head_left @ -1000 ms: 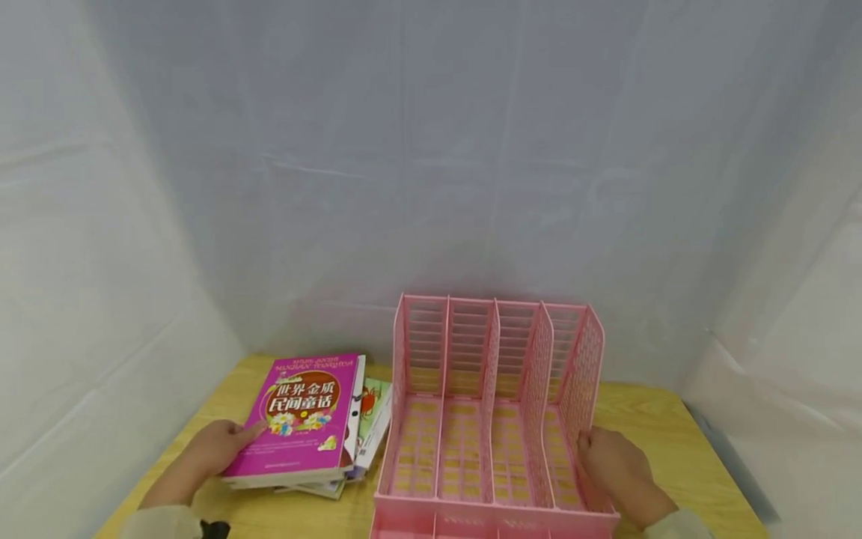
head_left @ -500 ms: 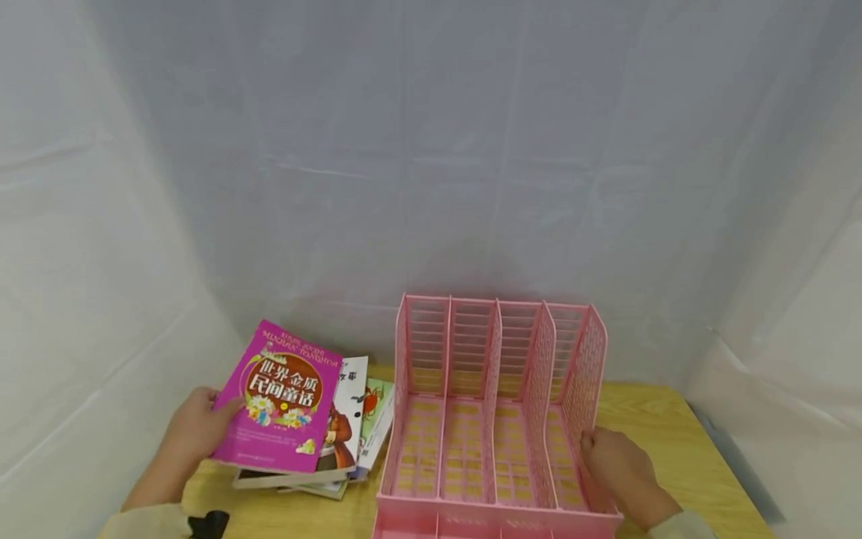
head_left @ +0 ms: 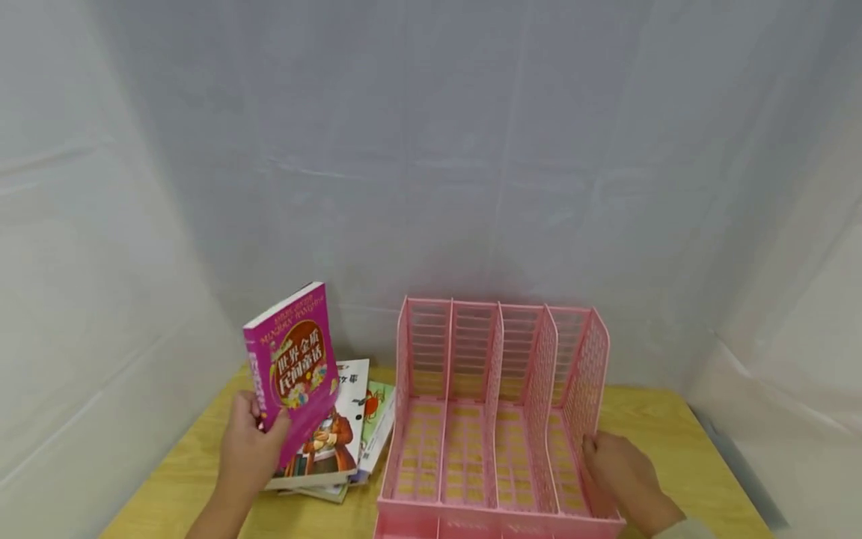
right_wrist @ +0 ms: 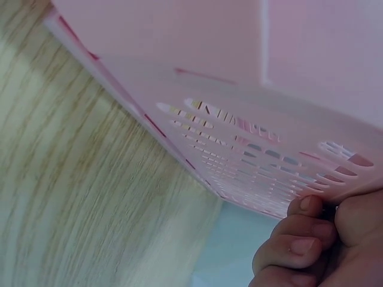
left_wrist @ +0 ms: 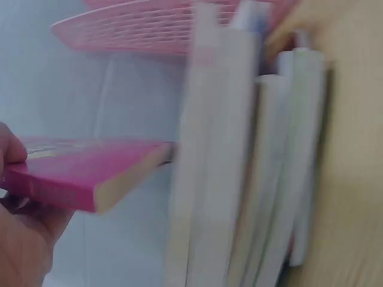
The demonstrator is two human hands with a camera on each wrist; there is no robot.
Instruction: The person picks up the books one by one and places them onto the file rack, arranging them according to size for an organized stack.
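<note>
My left hand [head_left: 251, 442] grips a purple paperback book [head_left: 296, 359] by its spine edge, thumb on the front cover. The book stands tilted upright over the book stack, its front cover towards me; in the left wrist view the purple book [left_wrist: 90, 170] shows beside the page edges of the stacked books [left_wrist: 221, 149]. A white-covered book [head_left: 346, 419] with a figure in a red coat lies on top of the stack. My right hand [head_left: 622, 471], fingers curled, holds the front edge of the right side panel of a pink file rack [head_left: 498, 509]; the right wrist view shows its slotted panel [right_wrist: 239, 143] close up.
Four-slot-style dividers [head_left: 496, 374] split the rack, which stands to the right of the books. A green book [head_left: 377, 408] sticks out from the stack's right side. The wooden table [head_left: 653, 419] meets grey-white sheeting [head_left: 458, 187] at the back and sides.
My left hand has lifted the purple book off the stack and turned it upright, uncovering the white-covered book. My right hand stays at the rack's side panel.
</note>
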